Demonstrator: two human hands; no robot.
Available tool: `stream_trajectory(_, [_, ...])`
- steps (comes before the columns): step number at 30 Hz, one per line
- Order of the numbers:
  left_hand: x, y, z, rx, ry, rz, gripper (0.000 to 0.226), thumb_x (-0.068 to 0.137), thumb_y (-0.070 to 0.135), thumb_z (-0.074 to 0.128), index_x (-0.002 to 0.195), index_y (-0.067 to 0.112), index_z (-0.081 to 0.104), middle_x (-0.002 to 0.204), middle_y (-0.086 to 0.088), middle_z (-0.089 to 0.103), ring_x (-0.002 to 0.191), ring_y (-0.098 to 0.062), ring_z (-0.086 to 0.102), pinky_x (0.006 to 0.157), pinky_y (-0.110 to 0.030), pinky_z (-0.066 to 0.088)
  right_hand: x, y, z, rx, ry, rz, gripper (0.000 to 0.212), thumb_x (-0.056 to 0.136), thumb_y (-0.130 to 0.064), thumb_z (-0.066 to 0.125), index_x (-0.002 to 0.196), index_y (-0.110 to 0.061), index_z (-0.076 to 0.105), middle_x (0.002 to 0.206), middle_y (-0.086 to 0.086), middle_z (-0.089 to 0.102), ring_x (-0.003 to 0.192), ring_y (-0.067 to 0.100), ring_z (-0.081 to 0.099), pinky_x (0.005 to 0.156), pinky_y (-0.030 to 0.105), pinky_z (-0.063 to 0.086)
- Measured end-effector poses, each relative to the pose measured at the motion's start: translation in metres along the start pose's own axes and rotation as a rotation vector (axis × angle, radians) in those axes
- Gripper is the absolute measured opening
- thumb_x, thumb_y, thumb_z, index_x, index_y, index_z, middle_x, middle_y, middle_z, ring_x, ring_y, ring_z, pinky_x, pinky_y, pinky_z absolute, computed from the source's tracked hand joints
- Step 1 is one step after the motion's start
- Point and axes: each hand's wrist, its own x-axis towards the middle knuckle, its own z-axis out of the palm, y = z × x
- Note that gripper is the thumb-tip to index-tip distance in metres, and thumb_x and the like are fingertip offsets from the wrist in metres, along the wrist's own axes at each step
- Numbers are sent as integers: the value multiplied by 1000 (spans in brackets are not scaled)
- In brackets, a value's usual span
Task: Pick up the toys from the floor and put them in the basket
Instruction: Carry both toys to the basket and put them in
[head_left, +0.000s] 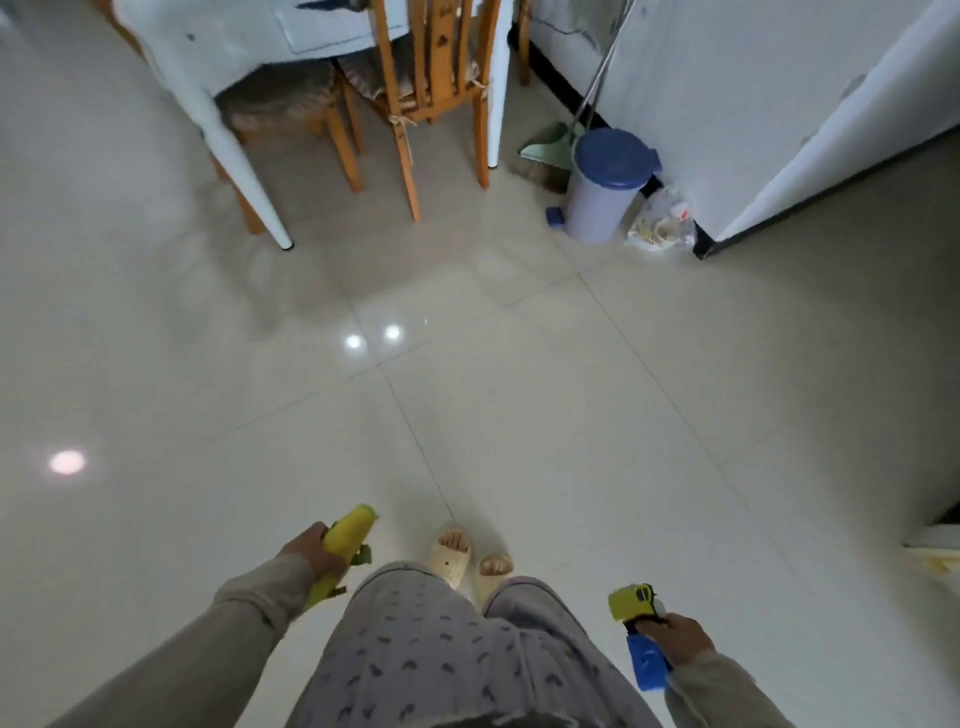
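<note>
My left hand (316, 557) hangs at my side low in the head view, closed around a long yellow toy (343, 545) with small green parts; it points forward. My right hand (683, 636) is at the lower right, gripping a toy truck (636, 623) with a yellow-green cab in front and a blue body behind. Both toys are off the floor. No basket shows in the frame. No other toy lies on the tiles I can see.
Glossy pale floor tiles (519, 395) stretch ahead. A white table (218, 57) and wooden chairs (436, 88) stand at the top. A pedal bin with a blue lid (605, 182), a broom and dustpan (550, 150) and a plastic bag (662, 223) sit by the white wall. My slippered feet (467, 561) are below.
</note>
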Motion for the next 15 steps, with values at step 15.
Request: stream_trajectory(15, [-69, -190, 106, -537, 119, -366, 57, 44, 24, 59, 95, 0, 56, 119, -30, 60, 111, -39, 57, 96, -43, 44, 4, -145, 22, -689, -38, -314, 40, 87, -29, 57, 118, -5, 60, 123, 18, 63, 112, 32, 58, 82, 28, 41])
